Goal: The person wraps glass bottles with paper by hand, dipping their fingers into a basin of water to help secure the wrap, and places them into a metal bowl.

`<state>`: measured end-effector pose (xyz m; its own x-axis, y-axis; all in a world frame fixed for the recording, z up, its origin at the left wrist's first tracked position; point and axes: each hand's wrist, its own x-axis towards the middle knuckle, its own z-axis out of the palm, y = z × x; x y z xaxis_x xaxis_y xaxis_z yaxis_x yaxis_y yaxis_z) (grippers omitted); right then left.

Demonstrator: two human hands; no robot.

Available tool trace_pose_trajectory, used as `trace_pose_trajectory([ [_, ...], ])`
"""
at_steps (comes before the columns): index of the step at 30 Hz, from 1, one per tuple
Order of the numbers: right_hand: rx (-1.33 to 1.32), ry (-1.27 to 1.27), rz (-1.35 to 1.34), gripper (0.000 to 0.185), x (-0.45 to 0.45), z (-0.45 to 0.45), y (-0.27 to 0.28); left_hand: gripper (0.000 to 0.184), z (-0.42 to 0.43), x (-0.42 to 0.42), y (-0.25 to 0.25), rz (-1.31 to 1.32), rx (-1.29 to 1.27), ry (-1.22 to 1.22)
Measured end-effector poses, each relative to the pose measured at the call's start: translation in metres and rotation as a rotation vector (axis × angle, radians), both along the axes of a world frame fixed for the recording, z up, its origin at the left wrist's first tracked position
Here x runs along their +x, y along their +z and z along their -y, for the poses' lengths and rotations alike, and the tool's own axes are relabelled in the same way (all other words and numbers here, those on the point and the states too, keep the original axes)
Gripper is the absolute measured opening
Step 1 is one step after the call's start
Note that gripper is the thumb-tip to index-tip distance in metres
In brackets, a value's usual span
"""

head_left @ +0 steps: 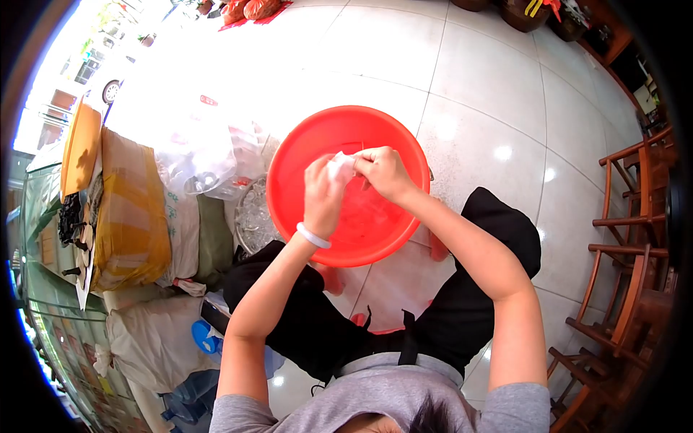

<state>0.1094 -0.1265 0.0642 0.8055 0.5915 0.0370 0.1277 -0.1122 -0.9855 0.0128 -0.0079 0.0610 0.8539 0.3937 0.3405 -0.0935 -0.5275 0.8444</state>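
A white wad point(341, 167) sits in the left hand point(322, 193), fingers closed round it, above the red basin point(287, 209). The right hand point(384, 172) pinches close by; its hold is unclear. Handling seems underway; how much remains cannot be told.

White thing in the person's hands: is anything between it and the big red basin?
Nothing visible is. The small white item is in the left hand, with the right hand close against it, over the red basin. The plastic bags are off to the left.
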Motion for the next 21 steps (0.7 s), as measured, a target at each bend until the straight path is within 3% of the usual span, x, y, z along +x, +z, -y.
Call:
trace_pose_trajectory([
  [1,-0.031,-0.012,-0.311,0.023,0.001,-0.002,0.001,0.039,0.003,-0.001,-0.001,0.082,0.662,-0.023],
  [3,-0.036,0.018,-0.336,0.027,0.005,0.0,-0.008,0.041,0.006,-0.003,-0.002,0.048,0.627,-0.054],
  [6,-0.148,-0.009,0.178,0.032,-0.008,0.001,-0.009,0.03,-0.001,-0.002,-0.004,-0.412,0.264,-0.165],
  [9,-0.209,0.205,0.249,0.026,-0.009,0.008,0.004,0.024,-0.012,-0.001,0.0,-0.585,-0.267,-0.348],
  [10,-0.164,0.242,0.229,0.023,-0.006,0.008,0.003,0.022,-0.011,-0.003,0.008,-0.571,-0.442,-0.42],
  [11,-0.163,0.242,0.228,0.023,-0.004,0.008,0.004,0.022,-0.012,-0.003,0.012,-0.572,-0.442,-0.419],
  [13,0.045,0.327,-0.084,0.021,-0.001,0.008,0.006,0.021,-0.016,-0.004,0.017,-0.601,-0.8,-0.485],
  [18,0.187,0.457,-0.381,0.019,0.009,0.009,0.008,0.041,-0.023,-0.003,0.008,-0.521,-1.309,-0.741],
  [21,0.205,0.479,-0.351,0.02,0.012,0.01,0.007,0.038,-0.018,-0.005,0.008,-0.463,-1.318,-0.592],
])
